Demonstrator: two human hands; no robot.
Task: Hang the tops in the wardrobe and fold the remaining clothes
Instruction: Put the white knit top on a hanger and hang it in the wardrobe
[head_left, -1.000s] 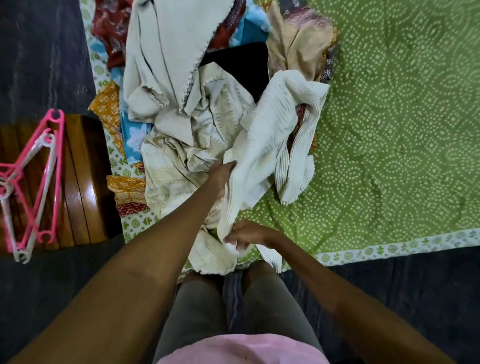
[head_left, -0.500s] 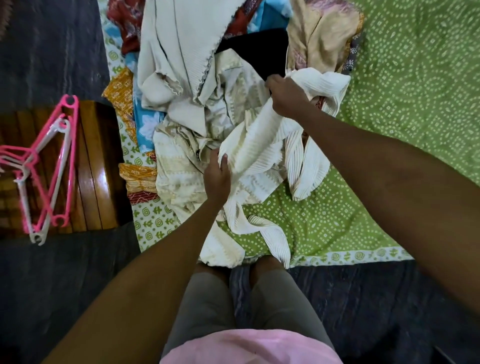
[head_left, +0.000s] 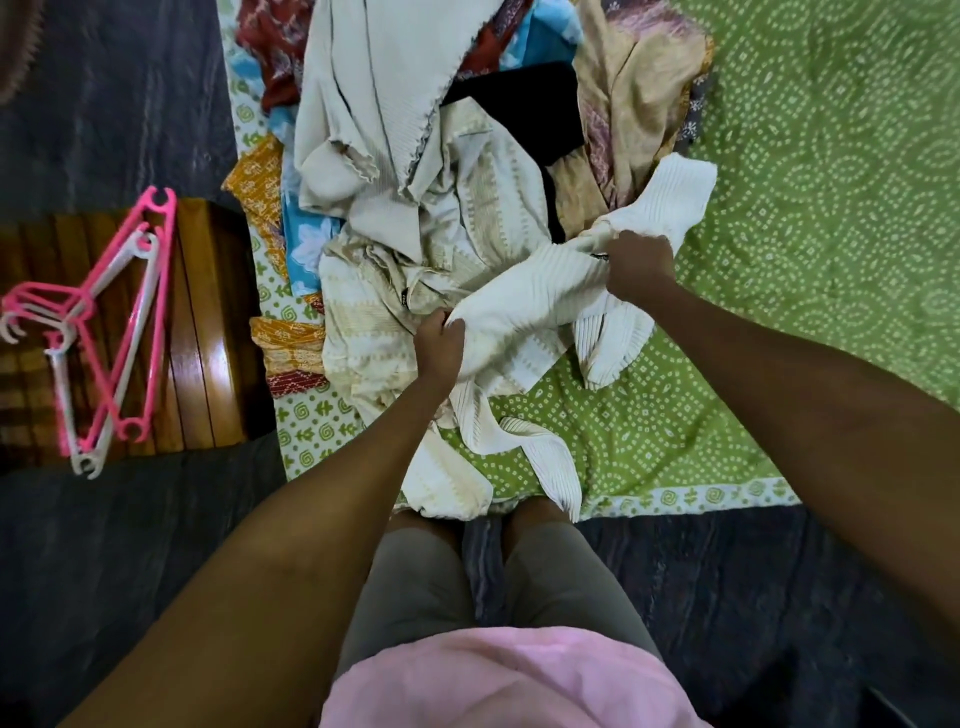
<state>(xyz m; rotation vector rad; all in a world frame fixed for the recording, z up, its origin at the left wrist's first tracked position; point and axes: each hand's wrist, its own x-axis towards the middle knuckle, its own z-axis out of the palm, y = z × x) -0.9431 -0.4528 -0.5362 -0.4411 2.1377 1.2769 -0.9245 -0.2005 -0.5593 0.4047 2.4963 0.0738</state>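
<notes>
Green dotted bedspread (head_left: 810, 218) is taking up most of the bed, with a messy clothes pile (head_left: 415, 171) sitting on its left side, and both hands are gripping a cream ribbed top (head_left: 540, 291) at the pile's near edge, left hand (head_left: 439, 345) pinching one end, right hand (head_left: 636, 267) bunching the other, while pink and white hangers (head_left: 111, 327) are lying on a wooden stool (head_left: 208, 332) off left.

A bed (head_left: 831, 234) covered with a green dotted sheet is seen; a heap of clothes (head_left: 441, 208) is piled along its left edge. Plastic hangers (head_left: 119, 322) are laid on a wooden stool (head_left: 208, 338) beside it.
</notes>
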